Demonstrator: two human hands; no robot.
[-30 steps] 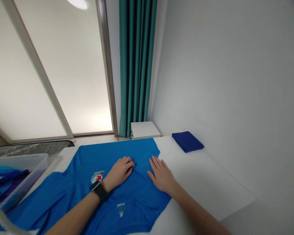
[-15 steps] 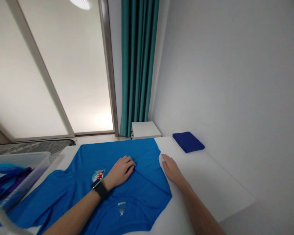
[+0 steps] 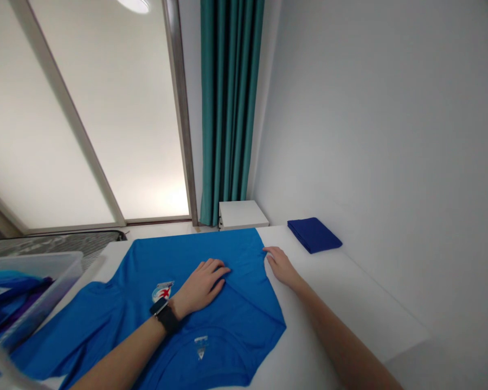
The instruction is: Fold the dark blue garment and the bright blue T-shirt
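Observation:
A blue T-shirt [image 3: 166, 265] is spread over a white table, its collar with a printed label towards me and a white-and-red print on its body. My left hand [image 3: 203, 286], with a dark watch on the wrist, rests palm down on the shirt, fingers loosely spread. At the shirt's right edge is my right hand [image 3: 282, 266]; its fingertips reach onto the fabric and the thumb sits slightly apart below them. Part of the shirt is covered by my left forearm.
A folded dark blue cloth [image 3: 314, 235] lies on the white table [image 3: 341, 303] by the wall. To the left stands a clear plastic bin [image 3: 71, 271] holding clothes. Beyond the table are a white cabinet [image 3: 244, 214], a green curtain [image 3: 230, 119] and frosted sliding doors [image 3: 117, 119].
My right hand has moved slightly up and left, its fingertips now over the shirt's edge. The fingers of my left hand have shifted a little to the right; the shirt stays put.

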